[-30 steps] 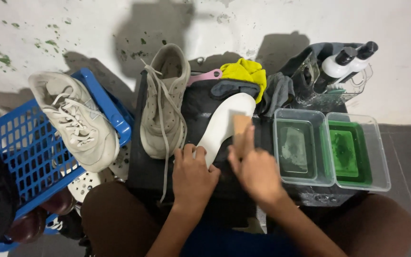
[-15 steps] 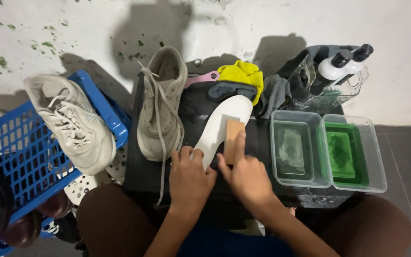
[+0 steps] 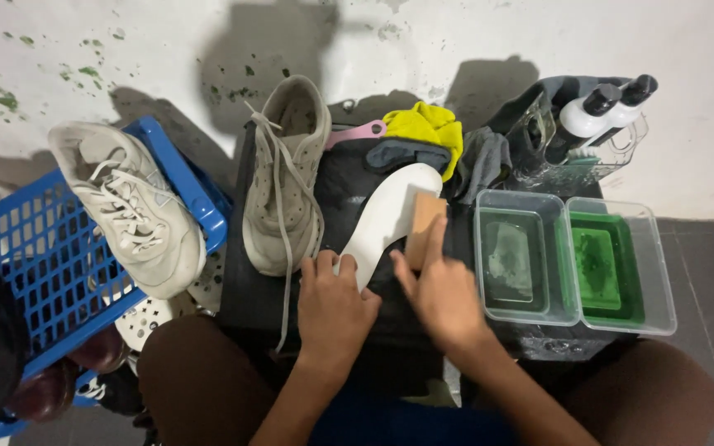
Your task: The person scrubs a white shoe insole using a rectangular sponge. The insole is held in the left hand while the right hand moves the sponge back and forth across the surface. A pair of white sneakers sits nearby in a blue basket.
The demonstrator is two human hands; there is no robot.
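sneaker (image 3: 284,177) left, tubs (image 3: 573,258) right

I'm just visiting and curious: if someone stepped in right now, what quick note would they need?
Left hand: pins the near end of the white insole on the dark stool.
Right hand: presses a tan sponge against the insole.
One beige shoe lies beside it, the other shoe on the blue basket.
Two tubs of water stand at the right.
Insole being scrubbed; nothing shows either shoe has been washed.

Two sneakers (image 3: 283,177) (image 3: 130,206), one insole (image 3: 386,219), one sponge (image 3: 423,227), two tubs (image 3: 518,256) (image 3: 617,264), two bottles (image 3: 592,111) (image 3: 625,103).
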